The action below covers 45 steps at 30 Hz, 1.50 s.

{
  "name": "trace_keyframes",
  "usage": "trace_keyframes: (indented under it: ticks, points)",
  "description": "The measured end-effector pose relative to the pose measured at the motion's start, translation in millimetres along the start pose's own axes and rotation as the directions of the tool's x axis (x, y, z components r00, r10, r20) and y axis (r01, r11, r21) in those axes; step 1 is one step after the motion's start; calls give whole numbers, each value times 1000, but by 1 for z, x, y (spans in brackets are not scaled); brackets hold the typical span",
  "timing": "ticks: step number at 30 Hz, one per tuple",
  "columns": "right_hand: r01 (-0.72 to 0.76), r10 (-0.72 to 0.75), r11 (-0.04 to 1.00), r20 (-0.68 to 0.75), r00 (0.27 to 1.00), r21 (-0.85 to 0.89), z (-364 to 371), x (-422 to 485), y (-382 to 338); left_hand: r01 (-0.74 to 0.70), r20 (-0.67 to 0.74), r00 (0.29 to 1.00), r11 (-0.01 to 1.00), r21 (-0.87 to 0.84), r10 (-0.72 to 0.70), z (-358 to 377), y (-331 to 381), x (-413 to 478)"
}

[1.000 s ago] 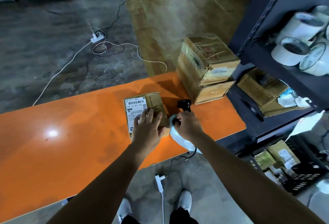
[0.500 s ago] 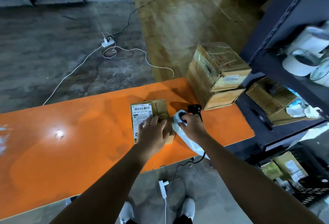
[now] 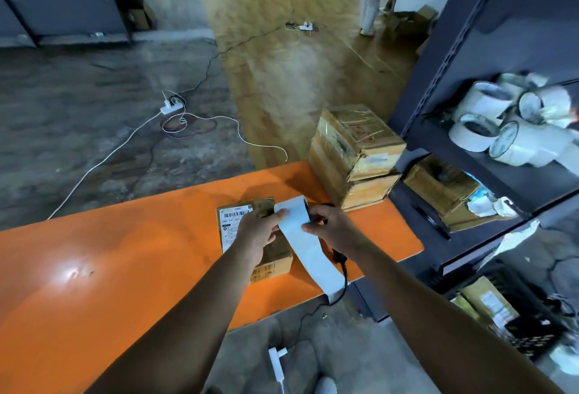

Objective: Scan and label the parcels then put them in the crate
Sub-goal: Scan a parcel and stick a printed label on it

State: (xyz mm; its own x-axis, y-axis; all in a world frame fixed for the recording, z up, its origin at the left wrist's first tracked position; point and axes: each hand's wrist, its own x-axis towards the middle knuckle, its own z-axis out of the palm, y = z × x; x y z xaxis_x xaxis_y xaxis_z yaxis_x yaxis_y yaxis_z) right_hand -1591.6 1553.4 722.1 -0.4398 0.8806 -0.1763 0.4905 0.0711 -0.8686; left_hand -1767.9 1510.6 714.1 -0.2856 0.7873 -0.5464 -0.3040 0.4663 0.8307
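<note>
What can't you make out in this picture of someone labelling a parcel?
All in the head view:
- Scanner: mostly hidden under the right hand and the strip.
- Parcel label print: too small, partly covered by the left hand.
- Crate: dark and blurred; its contents cannot be counted.
- Strip's print: both hands pinch it, but only a blank face shows.
</note>
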Motion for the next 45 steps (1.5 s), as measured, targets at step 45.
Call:
trace_keyframes:
  ticks: [45]
  points:
    - [73, -80, 993, -76, 994, -94, -14, -9, -13, -354, 90, 927, 774, 525, 364, 15, 0, -19]
